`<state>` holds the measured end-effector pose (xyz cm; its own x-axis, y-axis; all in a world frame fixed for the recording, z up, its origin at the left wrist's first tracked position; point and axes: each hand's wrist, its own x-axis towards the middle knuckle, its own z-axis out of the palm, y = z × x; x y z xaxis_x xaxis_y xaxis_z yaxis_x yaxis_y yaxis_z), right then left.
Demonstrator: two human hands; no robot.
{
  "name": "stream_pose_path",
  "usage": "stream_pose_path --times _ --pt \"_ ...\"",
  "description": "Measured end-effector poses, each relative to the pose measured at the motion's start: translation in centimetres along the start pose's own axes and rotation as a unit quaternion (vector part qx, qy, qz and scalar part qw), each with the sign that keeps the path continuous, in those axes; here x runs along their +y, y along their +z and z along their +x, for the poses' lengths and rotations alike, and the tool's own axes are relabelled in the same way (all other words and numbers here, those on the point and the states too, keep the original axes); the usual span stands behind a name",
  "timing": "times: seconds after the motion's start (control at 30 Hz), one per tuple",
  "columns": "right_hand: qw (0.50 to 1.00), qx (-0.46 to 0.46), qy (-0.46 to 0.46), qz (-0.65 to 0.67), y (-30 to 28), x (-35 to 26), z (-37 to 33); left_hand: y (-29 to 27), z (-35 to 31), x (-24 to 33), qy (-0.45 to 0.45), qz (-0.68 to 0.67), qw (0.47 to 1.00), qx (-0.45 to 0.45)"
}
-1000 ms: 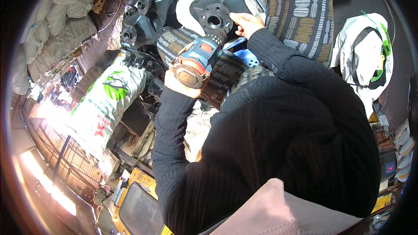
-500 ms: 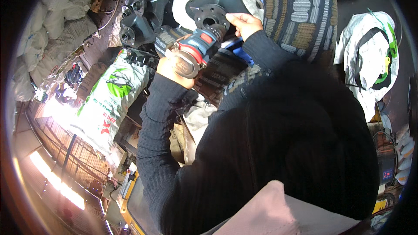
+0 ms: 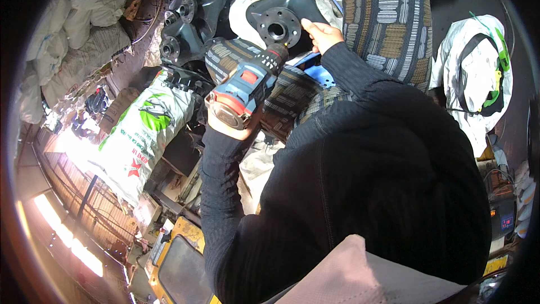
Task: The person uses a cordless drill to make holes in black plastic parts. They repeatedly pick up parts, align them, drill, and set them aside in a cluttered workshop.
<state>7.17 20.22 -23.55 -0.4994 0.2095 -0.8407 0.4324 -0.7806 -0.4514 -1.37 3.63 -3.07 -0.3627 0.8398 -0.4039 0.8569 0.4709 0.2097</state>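
My left hand [image 3: 228,126] grips a blue and red cordless drill [image 3: 247,87], its chuck pointing up at a black metal part with a round flange [image 3: 279,24]. That part rests on a patterned cushion [image 3: 281,95] and white wrapping. My right hand [image 3: 319,34] holds the right edge of the black part, beside the flange. Both arms wear black ribbed sleeves. The drill's tip is close under the flange; contact is hard to tell.
Several more black flanged parts [image 3: 183,25] lie piled at upper left. A white and green sack [image 3: 147,132] leans at left, pale sacks [image 3: 67,45] beyond it. A large striped cushion [image 3: 388,17] stands upper right, a white garment [image 3: 475,73] at right.
The drill in my left hand has shifted a little lower and right, its chuck now nearer the flange. My right hand stays on the black part.
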Motion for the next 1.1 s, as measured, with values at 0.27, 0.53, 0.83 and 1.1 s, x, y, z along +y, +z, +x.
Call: stream_pose_path --times 0.27,0.53,0.83,1.1 --pt "0.988 -0.038 -0.067 -0.132 -0.9 0.4 0.4 3.1 -2.3 2.8 -0.071 -0.103 0.99 -0.06" --pt "0.957 0.023 -0.138 -0.253 -0.3 0.0 1.6 7.3 -6.3 5.0 -0.165 -0.332 0.923 -0.1" --pt "0.946 0.049 -0.148 -0.285 -0.4 0.1 2.3 7.8 2.8 -0.1 -0.076 -0.295 0.938 0.165" --pt "0.992 -0.015 -0.055 -0.11 -0.3 -0.2 2.8 12.4 9.2 -0.1 -0.057 -0.143 0.951 0.269"
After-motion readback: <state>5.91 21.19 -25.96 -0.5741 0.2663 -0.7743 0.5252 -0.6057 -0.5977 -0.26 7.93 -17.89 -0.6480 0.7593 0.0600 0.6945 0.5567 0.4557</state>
